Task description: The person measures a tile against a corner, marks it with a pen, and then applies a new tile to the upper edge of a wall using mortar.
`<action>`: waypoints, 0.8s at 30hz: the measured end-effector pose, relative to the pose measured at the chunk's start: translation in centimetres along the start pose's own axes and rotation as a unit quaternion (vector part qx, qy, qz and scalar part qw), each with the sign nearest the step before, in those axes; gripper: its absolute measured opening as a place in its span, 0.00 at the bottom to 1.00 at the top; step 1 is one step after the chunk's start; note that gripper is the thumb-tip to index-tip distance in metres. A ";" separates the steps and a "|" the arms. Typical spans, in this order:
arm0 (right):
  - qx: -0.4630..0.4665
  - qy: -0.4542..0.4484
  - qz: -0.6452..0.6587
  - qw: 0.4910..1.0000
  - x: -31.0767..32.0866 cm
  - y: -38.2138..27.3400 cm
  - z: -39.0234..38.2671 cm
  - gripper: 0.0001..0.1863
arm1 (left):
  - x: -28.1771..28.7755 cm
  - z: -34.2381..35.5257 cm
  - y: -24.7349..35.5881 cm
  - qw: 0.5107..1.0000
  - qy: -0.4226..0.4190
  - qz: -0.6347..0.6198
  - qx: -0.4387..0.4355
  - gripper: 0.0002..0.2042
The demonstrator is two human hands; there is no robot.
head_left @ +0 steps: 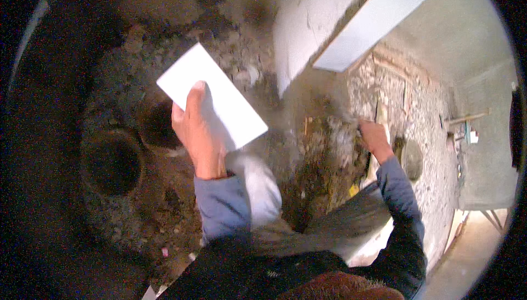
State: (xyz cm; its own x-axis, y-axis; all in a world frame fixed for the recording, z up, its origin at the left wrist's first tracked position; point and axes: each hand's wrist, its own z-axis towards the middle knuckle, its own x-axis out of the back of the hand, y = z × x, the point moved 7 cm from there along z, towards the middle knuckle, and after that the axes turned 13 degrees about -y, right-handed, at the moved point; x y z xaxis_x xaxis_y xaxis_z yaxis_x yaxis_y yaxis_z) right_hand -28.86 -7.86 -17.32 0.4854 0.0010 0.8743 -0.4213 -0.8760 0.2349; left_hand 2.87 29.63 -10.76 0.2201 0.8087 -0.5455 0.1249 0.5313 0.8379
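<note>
My left hand (200,127) grips a flat white rectangular tile (219,99) by its near left edge. The thumb lies across the top face, and the other fingers are mostly hidden under it. The tile is tilted in the picture, above dark, rubble-strewn ground. To the right, my right hand (375,138) is closed in a fist. A greyish blur beside its knuckles may be part of what it holds, but its kind cannot be made out.
Left of the tile are a dark round bucket-like shape (112,162) and a second one (156,118). A cracked plaster wall (313,14) carries a white strip (379,20) along its edge. Rubble (422,135) covers the floor at right, where a wooden-handled tool (469,117) lies.
</note>
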 end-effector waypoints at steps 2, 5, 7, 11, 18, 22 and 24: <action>-0.057 0.069 0.020 0.996 3.1 3.5 -0.3 0.24 | -0.3 0.3 0.3 1.000 0.004 -0.001 -0.007 0.18; -0.094 0.080 0.030 0.992 4.4 7.2 1.2 0.26 | -0.7 0.7 0.6 1.000 -0.002 -0.007 -0.017 0.19; -0.108 -0.022 0.026 0.994 -0.6 9.1 3.5 0.28 | -0.6 0.5 -0.1 1.000 0.001 -0.003 0.004 0.19; -0.094 -0.146 0.293 0.940 -13.1 11.4 7.1 0.21 | -1.0 -1.1 -0.5 1.000 -0.016 0.020 0.012 0.17; -0.015 -0.082 0.367 0.926 -16.3 12.5 14.3 0.28 | -6.5 -6.1 -1.4 0.991 -0.133 -0.002 0.031 0.17; -0.121 -0.242 0.254 0.929 -15.4 17.0 15.2 0.31 | -12.6 -11.0 -6.9 0.941 -0.262 -0.101 0.187 0.13; -0.094 -0.245 0.283 0.922 -12.7 13.8 16.1 0.35 | -13.0 -12.0 -9.7 0.924 -0.287 -0.055 0.247 0.14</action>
State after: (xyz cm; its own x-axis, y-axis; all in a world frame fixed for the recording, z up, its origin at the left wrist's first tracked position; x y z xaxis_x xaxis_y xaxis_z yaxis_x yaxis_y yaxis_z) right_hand -28.51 -27.72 -32.00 0.4153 -0.6900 0.5928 -0.8164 -0.5702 -0.0917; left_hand -12.82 16.94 -12.02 0.6396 0.4139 -0.6478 0.5714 0.3078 0.7608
